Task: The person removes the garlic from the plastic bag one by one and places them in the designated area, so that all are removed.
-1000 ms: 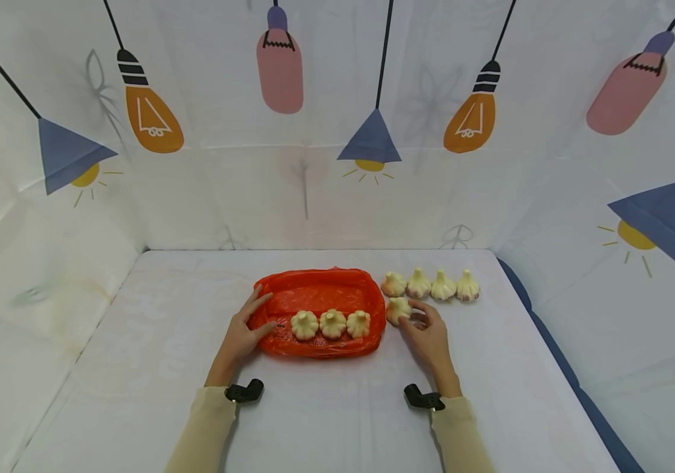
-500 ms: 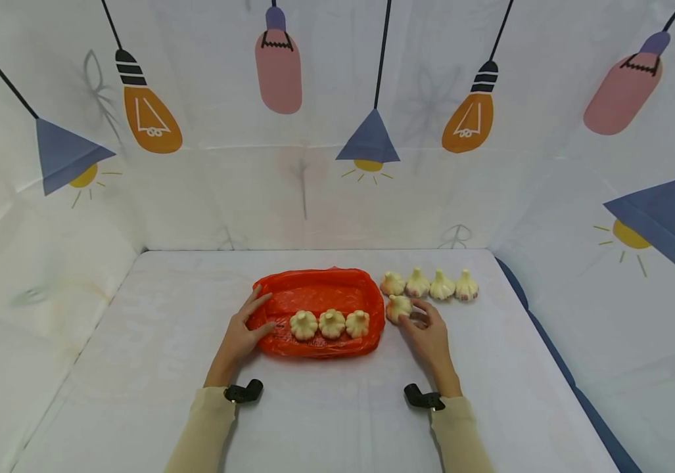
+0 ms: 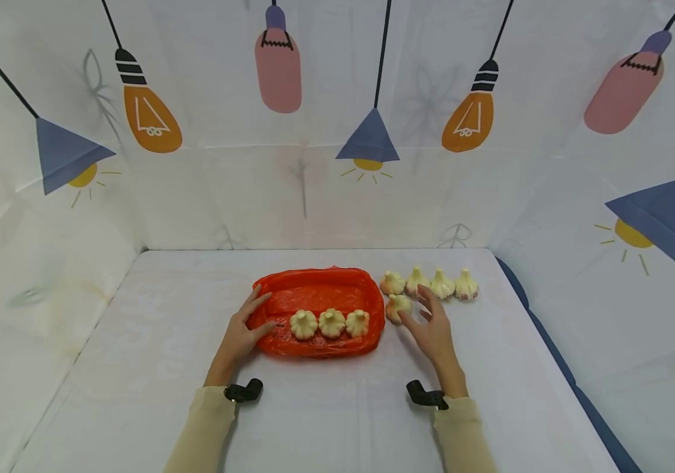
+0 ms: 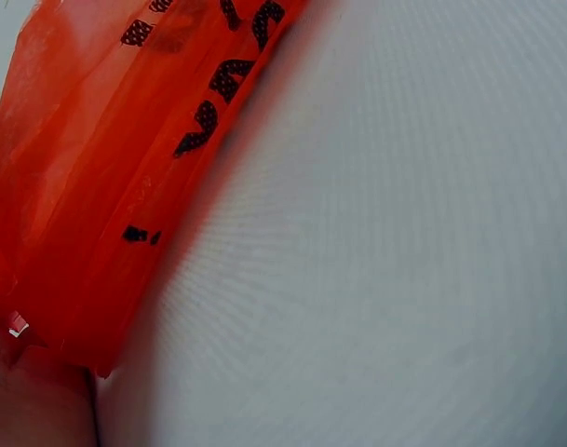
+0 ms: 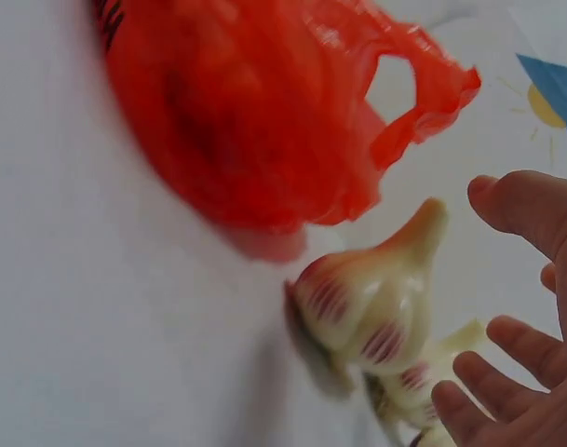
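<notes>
right hand [image 3: 434, 332] is hovering at a lone garlic bulb [image 3: 398, 307], thumb and fingers spreading wide and holding nothing; the right wrist view is showing a gap between thumb and bulb that the head view is masking. left hand [image 3: 241, 336] is resting on the nearest end of a red plastic-wrapped tray [image 3: 316, 294], fingers and thumb spreading over its rim. between the hands, three bulbs [image 3: 332, 323] are sitting in a row inside the tray, visible only from the head. beyond the right hand, four bulbs [image 3: 442, 287] are lining up on the white table [image 3: 325, 414]. the right wrist view is revealing purple streaks [image 5: 385, 343] and a looped plastic handle [image 5: 432, 107]; the left wrist view, bold black print [image 4: 204, 126] beside the palm.
</notes>
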Motion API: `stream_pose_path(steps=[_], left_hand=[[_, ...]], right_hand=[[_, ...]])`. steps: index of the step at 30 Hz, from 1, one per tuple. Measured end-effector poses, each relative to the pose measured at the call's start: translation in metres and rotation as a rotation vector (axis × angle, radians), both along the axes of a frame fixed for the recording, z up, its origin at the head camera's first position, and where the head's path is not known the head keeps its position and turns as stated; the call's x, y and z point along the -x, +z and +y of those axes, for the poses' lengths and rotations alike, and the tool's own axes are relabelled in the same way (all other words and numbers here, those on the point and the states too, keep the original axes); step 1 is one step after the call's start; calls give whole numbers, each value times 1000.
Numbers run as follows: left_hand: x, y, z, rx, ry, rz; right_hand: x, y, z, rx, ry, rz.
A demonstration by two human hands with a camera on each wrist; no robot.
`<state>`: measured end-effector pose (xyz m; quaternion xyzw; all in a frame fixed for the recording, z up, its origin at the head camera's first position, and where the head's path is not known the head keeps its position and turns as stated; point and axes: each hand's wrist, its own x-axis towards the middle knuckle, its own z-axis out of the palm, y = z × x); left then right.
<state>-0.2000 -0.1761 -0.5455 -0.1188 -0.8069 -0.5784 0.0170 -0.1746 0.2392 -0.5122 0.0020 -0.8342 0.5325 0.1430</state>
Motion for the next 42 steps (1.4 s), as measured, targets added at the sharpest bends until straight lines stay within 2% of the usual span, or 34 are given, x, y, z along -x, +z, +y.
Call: stream_pose_path(steps=[12,19,27,31,42], left_hand=[[1,-1,0,20,5,-9],[1,-1,0,41,10,1],[2,-1,0,25,2,-14],[3,-2,-1,15,-2,-18],[1,-2,-1,23,2,-11]], right_hand=[[2,40,-27,34,100,99],[5,55,-49,47,188,88],[5,52,-73,46,293,112],[5,51,-84,34,318,115],[6,61,-105,-7,377,147]])
